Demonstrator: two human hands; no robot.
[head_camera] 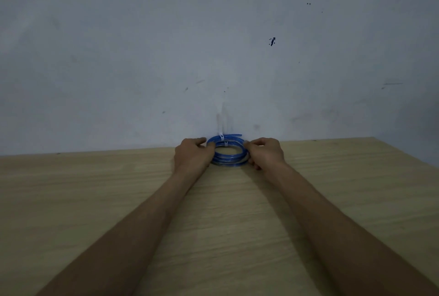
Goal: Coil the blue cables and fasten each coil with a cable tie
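Head view, setting: a pale wooden table (114, 200) runs up to a bare grey wall (166, 34). The wall carries a few dark specks (272, 41) that are too small to identify.
Coil position: the blue cable coil (228, 162) sits at the far edge of the table, close to the wall and between the two hands. Several turns lie stacked, and the tabletop shows through the middle. Whether the far side is lifted off the surface cannot be told.
Cable end: one free end (238, 134) sticks out to the right at the top of the coil.
Cable tie: a white cable tie (223, 143) crosses the strands at the far side of the coil. Its tail rises against the wall as a pale blur, so its tip is hard to make out.
Left hand: the left hand (193, 154) grips the left side of the coil, with its thumb along the top and its fingers curled in. The fingertips are hidden behind the hand and the strands.
Right hand: the right hand (266, 153) holds the right side of the coil, with its curled fingers pinching the strands. The exact points of contact are too small to see.
Forearms: both forearms (152, 219) are bare, reach in from the lower corners and are cut off by the bottom edge.
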